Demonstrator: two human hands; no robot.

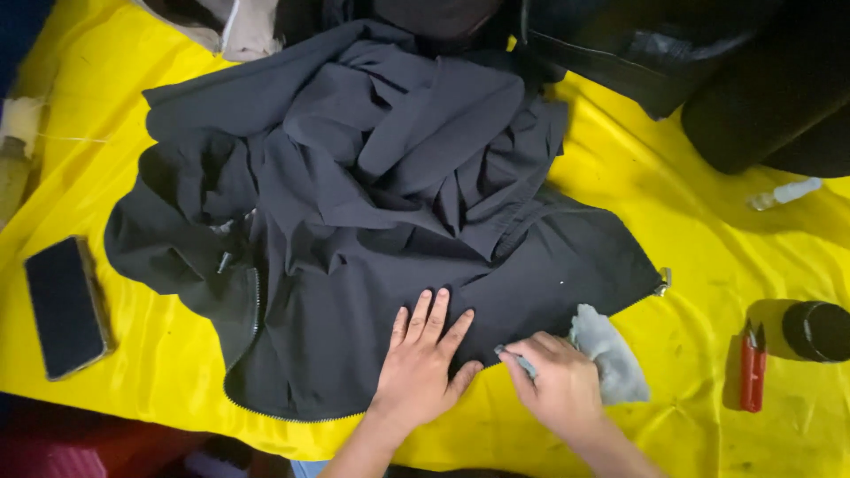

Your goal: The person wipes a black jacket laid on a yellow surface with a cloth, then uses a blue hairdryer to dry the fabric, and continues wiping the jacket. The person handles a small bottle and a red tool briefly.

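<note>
At the far left, a phone (65, 306) is lying face up with its screen dark, on the yellow cloth (708, 239) covering the work surface, well apart from the garment, presumably to keep it out of the way of the work.

A dark jacket (354, 204) is occupying the centre of the cloth. Its upper part is lying bunched in loose folds, while its lower panel is lying spread flat toward the near edge. A zipper (254, 310) is running down the left of that panel and along the hem, and a metal zipper end (662, 281) is showing at the right corner.

The left hand (423, 363) is resting palm down on the flat lower panel, fingers spread and nothing gripped. This placement appears to be pinning the fabric taut so it is not shifting under the other hand.

The right hand (558, 381) is sitting just beside the left, at the hem edge. Its fingers are closed together on a small grey item (518, 358); what that item is cannot be told. A crumpled grey rag (611, 352) is lying against the far side of this hand, touching the jacket's edge, within easy reach.

Farther right, red clippers (753, 370) are lying beside a black cylinder (819, 330) lying on its side. A small clear bottle (784, 194) is lying above them, near black bags (708, 62) at the top corner.
</note>
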